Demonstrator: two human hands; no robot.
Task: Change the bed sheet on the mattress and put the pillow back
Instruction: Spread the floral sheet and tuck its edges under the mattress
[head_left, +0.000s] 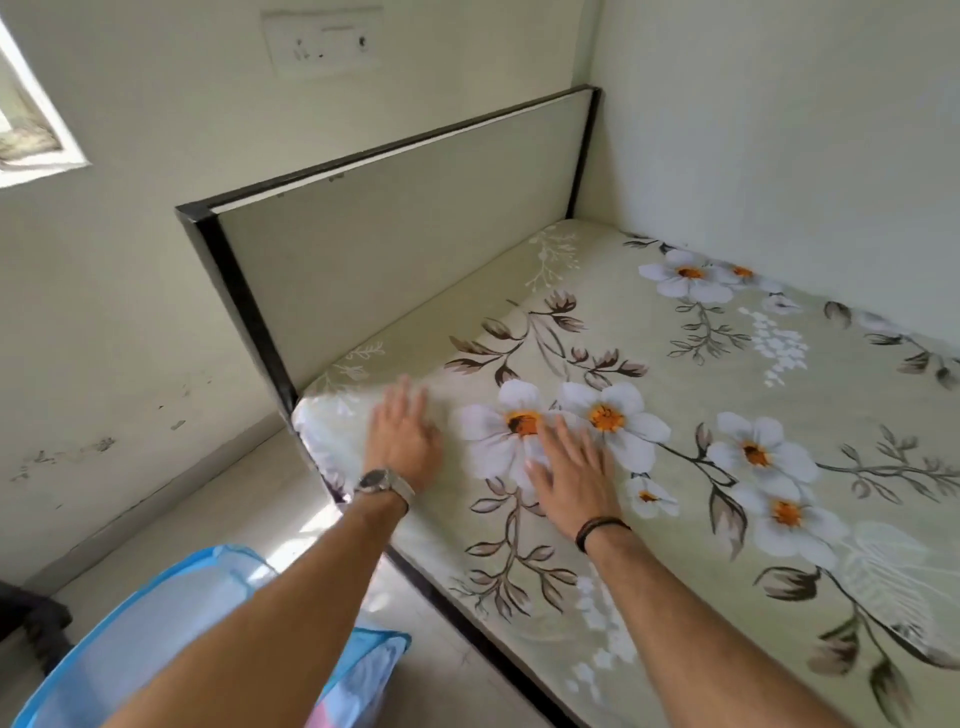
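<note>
A pale green bed sheet (675, 374) printed with white flowers and brown leaves covers the mattress and lies flat across it. My left hand (402, 434), with a watch on the wrist, rests flat on the sheet near the mattress corner by the headboard, blurred by motion. My right hand (569, 470), with a dark band on the wrist, lies flat with fingers spread on a large white flower. Neither hand holds anything. No pillow is in view.
A cream headboard (405, 249) with a black frame stands at the mattress's far end, against the wall. A blue mesh laundry basket (156, 623) stands on the floor at lower left. A window (26, 124) is at upper left and a wall runs along the bed's far side.
</note>
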